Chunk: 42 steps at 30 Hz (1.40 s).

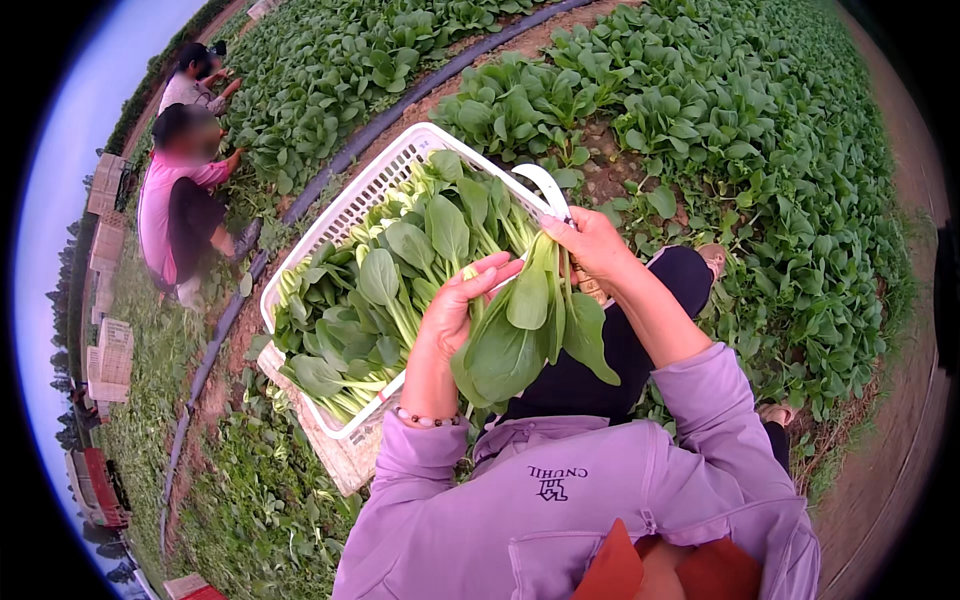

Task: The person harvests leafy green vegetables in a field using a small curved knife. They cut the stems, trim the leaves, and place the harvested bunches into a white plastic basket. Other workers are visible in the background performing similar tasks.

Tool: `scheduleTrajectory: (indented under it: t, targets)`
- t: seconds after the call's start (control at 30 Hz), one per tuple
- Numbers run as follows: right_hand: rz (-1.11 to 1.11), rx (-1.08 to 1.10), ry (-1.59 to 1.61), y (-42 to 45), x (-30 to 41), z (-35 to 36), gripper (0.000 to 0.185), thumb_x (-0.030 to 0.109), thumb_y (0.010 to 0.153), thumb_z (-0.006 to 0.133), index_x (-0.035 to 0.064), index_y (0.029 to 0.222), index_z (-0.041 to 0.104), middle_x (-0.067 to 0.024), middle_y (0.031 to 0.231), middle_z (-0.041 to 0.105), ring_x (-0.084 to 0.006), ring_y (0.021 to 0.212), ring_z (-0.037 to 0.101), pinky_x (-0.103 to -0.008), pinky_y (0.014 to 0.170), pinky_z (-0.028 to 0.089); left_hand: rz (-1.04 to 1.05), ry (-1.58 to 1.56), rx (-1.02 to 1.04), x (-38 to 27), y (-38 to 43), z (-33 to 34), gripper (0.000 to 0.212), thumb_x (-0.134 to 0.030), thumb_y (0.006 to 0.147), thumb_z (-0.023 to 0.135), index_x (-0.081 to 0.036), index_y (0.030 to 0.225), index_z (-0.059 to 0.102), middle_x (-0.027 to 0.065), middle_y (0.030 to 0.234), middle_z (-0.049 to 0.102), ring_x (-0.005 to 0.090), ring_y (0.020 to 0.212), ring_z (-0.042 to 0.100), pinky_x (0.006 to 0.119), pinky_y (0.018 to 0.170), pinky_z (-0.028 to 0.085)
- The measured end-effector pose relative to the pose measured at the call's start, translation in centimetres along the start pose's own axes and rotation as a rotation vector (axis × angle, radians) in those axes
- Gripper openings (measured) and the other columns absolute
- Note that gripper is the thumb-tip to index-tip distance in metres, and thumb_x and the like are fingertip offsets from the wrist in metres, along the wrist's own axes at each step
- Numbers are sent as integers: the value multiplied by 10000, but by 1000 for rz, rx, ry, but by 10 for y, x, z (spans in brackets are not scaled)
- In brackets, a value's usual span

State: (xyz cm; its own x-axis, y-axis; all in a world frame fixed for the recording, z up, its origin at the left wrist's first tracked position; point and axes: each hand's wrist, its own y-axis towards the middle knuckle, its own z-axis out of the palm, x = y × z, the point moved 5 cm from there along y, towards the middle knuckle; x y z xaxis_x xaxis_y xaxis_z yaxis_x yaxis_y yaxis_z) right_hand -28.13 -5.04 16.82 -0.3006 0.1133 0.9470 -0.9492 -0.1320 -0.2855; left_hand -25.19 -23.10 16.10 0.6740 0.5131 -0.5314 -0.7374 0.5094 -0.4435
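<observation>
My right hand [596, 244] grips a head of bok choy [517, 322], its stem end up and its broad leaves hanging toward me. The same hand keeps a sickle [544, 184]; its curved pale blade points up and left, and part of its wooden handle [589, 285] shows below the fingers. Palm up, my left hand [454, 304] reaches beside the bunch, its fingertips passing behind the stalks. A pale stalk shows at that palm, but whether the fingers hold it is hidden. Beneath both hands, a white plastic crate [300, 259] is heaped with cut bok choy [397, 262].
Uncut bok choy [757, 187] grows thickly on the right. A dark hose [311, 196] curves along the soil strip left of the crate. Two people, one in a pink top [161, 217], crouch by the far plants. Stacked crates [112, 352] stand at far left.
</observation>
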Motion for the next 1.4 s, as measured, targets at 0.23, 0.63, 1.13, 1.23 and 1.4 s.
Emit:
scheduleTrajectory:
  t: [0.23,0.63,1.13,1.23,1.4]
  targets:
    - [8,136,-42,11,1,18,289,293,846,654,21,826,559,-31,618,554,-104,424,500,-238,362,400,57,279,-64,-23,1,4,389,-137,854,640,15,1190,516,136,1054,619,218,909,630,338,770,547]
    - [-45,323,-179,28,-15,32,298,152,688,697,13,921,574,-54,785,589,-119,694,558,-272,622,469,64,676,-134,-33,10,8,393,65,785,522,42,1177,534,111,965,638,190,767,652,301,656,570]
    - [282,655,223,23,-9,35,303,83,777,626,2,1057,541,-39,790,604,-78,619,577,-194,533,453,-274,784,287,-67,30,2,133,-44,809,655,28,918,627,93,694,631,99,488,538,222,429,423]
    - [221,584,514,28,-14,25,230,115,870,559,19,1076,526,-55,847,591,-86,654,582,-182,512,451,-340,520,370,-49,26,-12,151,-40,819,644,39,946,620,105,711,631,125,503,549,240,442,440]
    - [185,289,503,38,-17,1,196,153,873,586,57,1040,551,-29,805,590,-93,628,557,-221,532,462,-477,1512,233,17,-45,-80,319,-108,872,589,-1,1172,568,185,1074,615,241,947,618,330,746,515]
